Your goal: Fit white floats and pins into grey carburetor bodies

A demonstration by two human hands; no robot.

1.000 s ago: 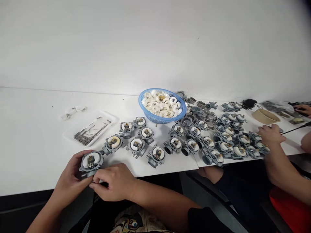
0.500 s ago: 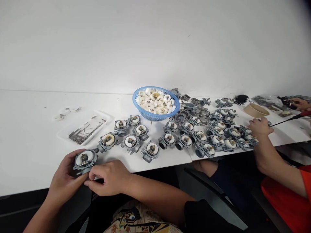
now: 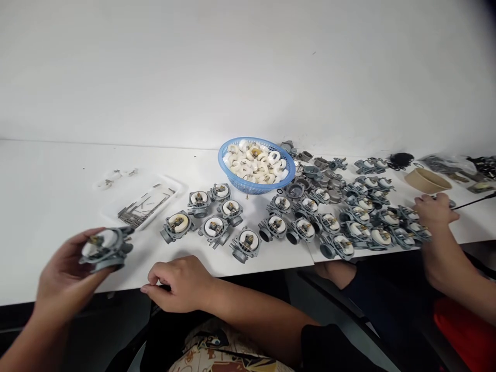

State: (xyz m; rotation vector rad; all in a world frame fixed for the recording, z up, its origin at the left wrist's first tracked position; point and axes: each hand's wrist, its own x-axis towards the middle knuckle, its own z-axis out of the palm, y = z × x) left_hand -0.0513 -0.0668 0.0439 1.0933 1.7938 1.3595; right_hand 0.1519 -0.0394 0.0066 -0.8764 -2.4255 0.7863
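Observation:
At the left, my left hand (image 3: 65,271) grips a grey metal carburetor (image 3: 110,249) with a white float on its open side. It is held tilted above the table edge. My right hand (image 3: 180,284) is curled, thumb against fingers, at the table's front edge; whatever it may hold is hidden. Between my hands and the basket stand several carburetors (image 3: 215,227) with their white floats facing up. A shallow white tray (image 3: 176,187) with thin metal pins (image 3: 145,206) lies behind my left hand.
A blue basket (image 3: 256,187) full of white floats stands at the back. More carburetors (image 3: 358,230) crowd the right side. A co-worker's hand (image 3: 437,209) works there, near a tan paper bowl (image 3: 426,181). Loose white floats (image 3: 116,176) lie at the back left.
My left hand has moved left with the carburetor, tilting it and parting from my right hand. My right hand stays curled in nearly the same place. The view has shifted slightly.

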